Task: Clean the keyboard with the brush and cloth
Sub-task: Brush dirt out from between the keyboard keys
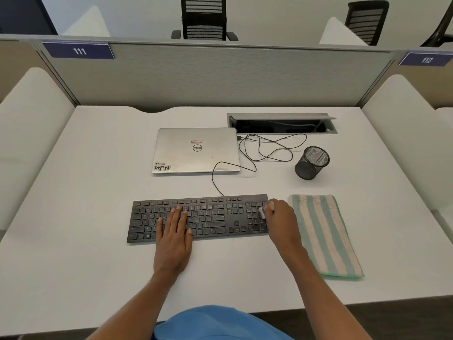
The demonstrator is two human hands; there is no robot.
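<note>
A black keyboard (208, 214) lies flat on the white desk (98, 192) in front of me. My left hand (175, 231) rests flat on its left-middle keys with the fingers straight. At the number pad on the keyboard's right end, my right hand (282, 217) grips a small pale brush (262, 212), whose tip touches the keys. A folded cloth (323, 234) with green and pink stripes lies on the desk just right of the keyboard, beside my right hand.
A closed silver laptop (196, 149) sits behind the keyboard. The keyboard's black cable (267, 153) loops to the right of the laptop. A black mesh pen cup (311, 163) stands at the back right, before an open cable tray (282, 123) and the grey partition (220, 77).
</note>
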